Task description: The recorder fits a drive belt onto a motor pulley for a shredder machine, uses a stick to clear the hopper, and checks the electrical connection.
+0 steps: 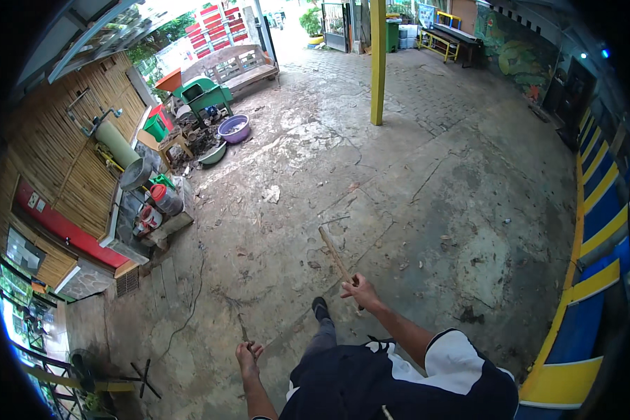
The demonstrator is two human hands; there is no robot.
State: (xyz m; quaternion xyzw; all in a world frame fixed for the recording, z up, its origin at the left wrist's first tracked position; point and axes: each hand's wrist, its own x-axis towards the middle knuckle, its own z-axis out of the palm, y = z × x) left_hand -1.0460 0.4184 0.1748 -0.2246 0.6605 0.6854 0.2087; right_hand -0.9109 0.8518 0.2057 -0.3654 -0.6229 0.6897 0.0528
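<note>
- Nearby at the far left edge, a tan wall of upright bamboo slats (84, 140) leans into the curved view, with a long red panel (70, 231) lower down, on its near side.
- Just right of it stands a pale green cylindrical tank (117, 143); nearer, a clear plastic jar with a red lid (166, 199) sits on a ledge.
- Farther off come a green machine (210, 98), a carved wooden bench (248, 75) behind it, and a round purple plastic basin (234, 130) on the floor.
- In the near middle, the left hand (248, 354) is curled, thumb toward fingers; a thin brown twig (243, 328) shows at its far side, though I cannot tell whether it is gripped.
- Right of that, a slim tan wooden stick (334, 253) slants away toward the far left, over the grey concrete floor (287, 231).
- The right hand (358, 291) is clamped around the stick's near part.
- Beyond rises a square yellow post (377, 63).
- Rightmost runs a blue-and-yellow slatted barrier (598, 280).
</note>
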